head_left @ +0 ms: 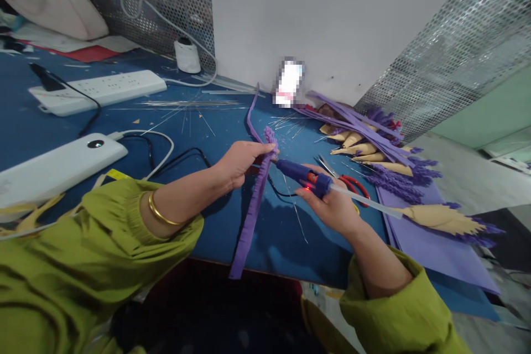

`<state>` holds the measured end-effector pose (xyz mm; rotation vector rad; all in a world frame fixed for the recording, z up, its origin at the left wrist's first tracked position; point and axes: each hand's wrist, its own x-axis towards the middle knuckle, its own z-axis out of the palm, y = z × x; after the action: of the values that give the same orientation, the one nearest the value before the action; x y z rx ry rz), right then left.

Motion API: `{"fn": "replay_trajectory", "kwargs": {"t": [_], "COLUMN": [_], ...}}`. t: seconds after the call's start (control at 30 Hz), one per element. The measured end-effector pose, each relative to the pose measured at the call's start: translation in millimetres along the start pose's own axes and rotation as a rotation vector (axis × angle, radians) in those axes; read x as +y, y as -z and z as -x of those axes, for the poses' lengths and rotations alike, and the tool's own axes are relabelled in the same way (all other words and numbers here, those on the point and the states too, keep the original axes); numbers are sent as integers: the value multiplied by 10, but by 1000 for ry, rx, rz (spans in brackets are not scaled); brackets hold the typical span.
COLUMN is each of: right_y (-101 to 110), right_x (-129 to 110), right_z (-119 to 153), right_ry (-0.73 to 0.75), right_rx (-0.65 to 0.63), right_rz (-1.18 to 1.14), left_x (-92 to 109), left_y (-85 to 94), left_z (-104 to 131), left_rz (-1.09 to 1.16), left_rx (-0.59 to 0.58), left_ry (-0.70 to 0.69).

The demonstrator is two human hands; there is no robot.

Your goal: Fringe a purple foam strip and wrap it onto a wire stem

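Between the fingertips of my left hand [244,159] is the upper end of a purple fringed strip [251,218], with a small curled purple flower head [270,135] standing above the thumb. The rest of the strip hangs down past the table's front edge. My right hand [334,207] is wrapped round a blue hot glue gun [301,174] with a small red light on. Its nozzle meets the strip close to my left fingertips. A long translucent glue stick [365,197] sticks out of the gun's back.
Red-handled scissors [352,187] lie right of the glue gun. Beyond them are wrapped purple flower stems [365,149], purple strips [352,119] and purple sheets [431,249]. Thin wires [191,103], a power strip [103,90], a long white device [62,160] and a phone [289,83] are further back and left.
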<state>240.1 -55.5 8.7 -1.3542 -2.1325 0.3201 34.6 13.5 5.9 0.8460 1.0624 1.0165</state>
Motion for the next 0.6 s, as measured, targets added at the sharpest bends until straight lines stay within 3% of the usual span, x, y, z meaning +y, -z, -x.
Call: {"fn": "replay_trajectory", "kwargs": {"t": [0.6], "right_y": [28], "right_x": [-31], "right_z": [21], "right_ry": [-7], "right_rx": [-80], "right_rz": [3], "left_x": [-6], "left_y": [21], "left_z": [-8], "left_rz": [4], "left_rx": [-5], "left_ry": [11]}}
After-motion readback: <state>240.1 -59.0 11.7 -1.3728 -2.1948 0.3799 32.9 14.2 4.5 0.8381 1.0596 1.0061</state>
